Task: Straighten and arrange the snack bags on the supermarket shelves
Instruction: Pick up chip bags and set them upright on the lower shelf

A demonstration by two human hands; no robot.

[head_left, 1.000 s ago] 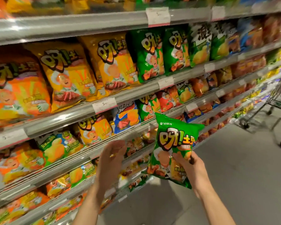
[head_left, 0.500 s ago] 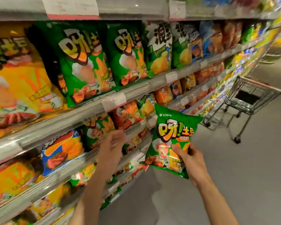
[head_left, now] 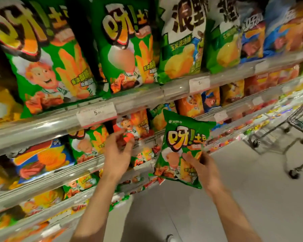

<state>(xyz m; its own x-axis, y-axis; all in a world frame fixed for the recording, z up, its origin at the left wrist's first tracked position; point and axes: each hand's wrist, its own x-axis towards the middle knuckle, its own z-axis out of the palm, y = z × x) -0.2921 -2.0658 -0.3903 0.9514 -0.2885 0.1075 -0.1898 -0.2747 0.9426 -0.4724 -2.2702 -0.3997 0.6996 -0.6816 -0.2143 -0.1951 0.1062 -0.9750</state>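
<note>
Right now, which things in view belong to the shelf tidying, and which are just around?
In the job:
small green snack bag, held by right hand
left hand, open
large green bags
shelf rail

Just around:
shopping cart
price tag

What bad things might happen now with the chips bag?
1. The right hand grips the small green bag only at its lower part, out over the floor, so it might slip and fall.
2. The left hand reaches near the red bag at the shelf edge and might knock it off.
</note>
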